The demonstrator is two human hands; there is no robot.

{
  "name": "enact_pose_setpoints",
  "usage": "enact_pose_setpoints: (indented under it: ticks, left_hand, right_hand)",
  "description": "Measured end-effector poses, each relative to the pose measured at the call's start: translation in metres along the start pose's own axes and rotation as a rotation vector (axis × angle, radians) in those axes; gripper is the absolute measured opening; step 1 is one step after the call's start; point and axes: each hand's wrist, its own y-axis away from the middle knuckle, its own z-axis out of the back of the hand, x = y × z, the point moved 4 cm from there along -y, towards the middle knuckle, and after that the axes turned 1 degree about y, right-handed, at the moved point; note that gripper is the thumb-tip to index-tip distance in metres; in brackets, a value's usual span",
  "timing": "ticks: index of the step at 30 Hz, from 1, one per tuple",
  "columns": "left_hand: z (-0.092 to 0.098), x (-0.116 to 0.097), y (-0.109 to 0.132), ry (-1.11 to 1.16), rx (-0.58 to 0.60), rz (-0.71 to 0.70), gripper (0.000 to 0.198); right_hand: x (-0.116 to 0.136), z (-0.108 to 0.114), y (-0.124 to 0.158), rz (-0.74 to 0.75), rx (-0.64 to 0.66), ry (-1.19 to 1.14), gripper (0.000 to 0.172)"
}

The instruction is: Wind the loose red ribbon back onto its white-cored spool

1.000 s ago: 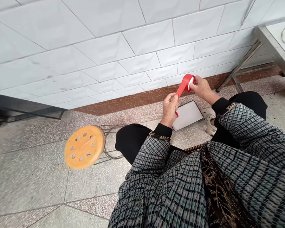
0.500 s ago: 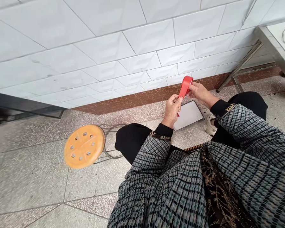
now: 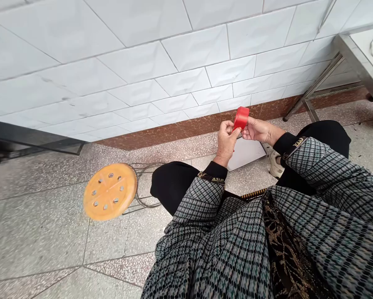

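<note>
A loop of glossy red ribbon [image 3: 241, 117] is held up in front of me, over the floor near the wall. My left hand [image 3: 226, 143] is closed, its thumb and fingers pinching the lower left part of the ribbon. My right hand [image 3: 257, 130] has its fingers curled in at the ribbon's lower right side; its fingertips are partly hidden behind the loop. A small red end shows below my left hand. Beneath both hands, a white rectangular board [image 3: 247, 153] with a dark edge lies on the floor, partly covered by my hands.
An orange round stool [image 3: 110, 192] with holes in its seat and thin metal legs stands to the left. A steel-framed table [image 3: 349, 52] is at the right by the white tiled wall [image 3: 198, 50]. A dark glass-like panel [image 3: 27, 139] juts in at far left.
The red ribbon has gone from a long strip stretched between my hands to a compact loop, slightly lower. My right hand has moved down and left, closer to my left hand.
</note>
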Motion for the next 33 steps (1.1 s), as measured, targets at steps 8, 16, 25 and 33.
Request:
enact_pose_setpoints:
  ticks: [8, 16, 25, 33]
  left_hand:
    - [0.004, -0.005, 0.001, 0.094, 0.174, 0.083, 0.045]
    - [0.010, 0.004, -0.006, 0.049, 0.270, -0.002, 0.057]
    - [0.015, 0.000, -0.009, 0.012, 0.280, 0.035, 0.055]
    - [0.012, -0.003, -0.003, 0.124, 0.281, 0.196, 0.051]
  right_hand:
    - [0.006, 0.000, 0.006, -0.004, 0.109, 0.091, 0.021]
    - [0.003, 0.005, -0.001, -0.031, 0.236, 0.095, 0.024]
    - [0.006, 0.013, -0.005, 0.065, 0.206, 0.362, 0.031]
    - [0.032, 0.016, 0.001, 0.671, -0.106, 0.863, 0.027]
